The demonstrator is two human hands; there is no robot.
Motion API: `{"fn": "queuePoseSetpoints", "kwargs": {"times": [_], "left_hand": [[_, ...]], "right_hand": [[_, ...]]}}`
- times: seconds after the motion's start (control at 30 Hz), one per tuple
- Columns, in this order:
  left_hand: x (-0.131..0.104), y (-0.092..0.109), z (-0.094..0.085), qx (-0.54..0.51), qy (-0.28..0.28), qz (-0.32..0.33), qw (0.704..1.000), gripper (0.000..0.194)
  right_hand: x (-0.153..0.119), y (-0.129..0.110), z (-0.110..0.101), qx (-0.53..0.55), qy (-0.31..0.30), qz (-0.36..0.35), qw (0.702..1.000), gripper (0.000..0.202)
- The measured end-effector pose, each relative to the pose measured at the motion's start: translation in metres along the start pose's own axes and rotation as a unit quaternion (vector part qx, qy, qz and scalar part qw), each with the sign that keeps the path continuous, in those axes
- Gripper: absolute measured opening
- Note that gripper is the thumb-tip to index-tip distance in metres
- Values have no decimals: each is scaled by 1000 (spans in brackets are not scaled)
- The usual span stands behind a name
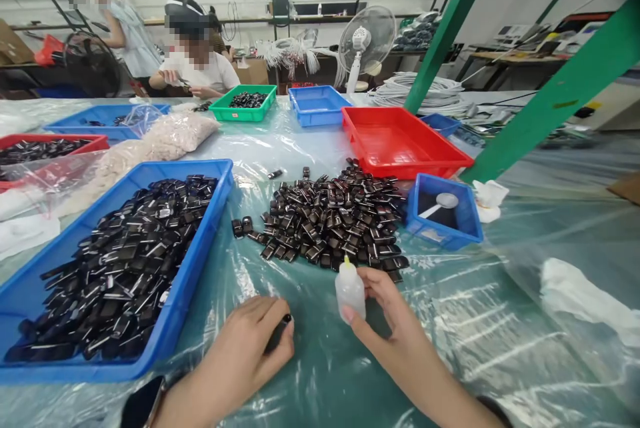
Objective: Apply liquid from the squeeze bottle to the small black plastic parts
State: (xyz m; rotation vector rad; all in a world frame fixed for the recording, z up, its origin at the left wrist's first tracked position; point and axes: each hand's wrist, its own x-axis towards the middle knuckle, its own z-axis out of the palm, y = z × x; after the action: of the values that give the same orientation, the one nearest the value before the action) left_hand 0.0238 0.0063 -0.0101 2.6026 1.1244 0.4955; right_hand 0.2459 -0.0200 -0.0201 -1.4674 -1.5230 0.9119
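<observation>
Between thumb and fingers, my right hand grips a small translucent squeeze bottle with a yellow tip, held upright. My left hand is curled closed around a small black plastic part, mostly hidden by the fingers. Just beyond both hands lies a heap of glossy black plastic parts, with a few loose ones at its left edge. To the left, a large blue tray is full of similar dark parts.
A small blue bin with a white spoon stands right of the heap. Behind are a red tray, a blue tray and a green tray. A green post slants at right. Co-workers are across the table.
</observation>
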Motion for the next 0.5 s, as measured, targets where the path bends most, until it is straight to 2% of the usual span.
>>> {"fn": "queuePoseSetpoints", "kwargs": {"times": [0.1, 0.2, 0.37, 0.5], "left_hand": [[-4, -7, 6, -20, -5, -19, 1000, 25], [-6, -10, 6, -44, -12, -32, 998, 29], [-10, -7, -9, -128, -25, -56, 990, 20], [-14, -6, -18, -222, -10, -86, 971, 23]], "right_hand": [[0, -1, -1, 23, -18, 11, 1000, 28], [-1, -1, -2, 58, -63, 33, 996, 29], [-5, 0, -4, 86, -96, 46, 991, 31], [-10, 0, -9, 55, -120, 51, 990, 33]]}}
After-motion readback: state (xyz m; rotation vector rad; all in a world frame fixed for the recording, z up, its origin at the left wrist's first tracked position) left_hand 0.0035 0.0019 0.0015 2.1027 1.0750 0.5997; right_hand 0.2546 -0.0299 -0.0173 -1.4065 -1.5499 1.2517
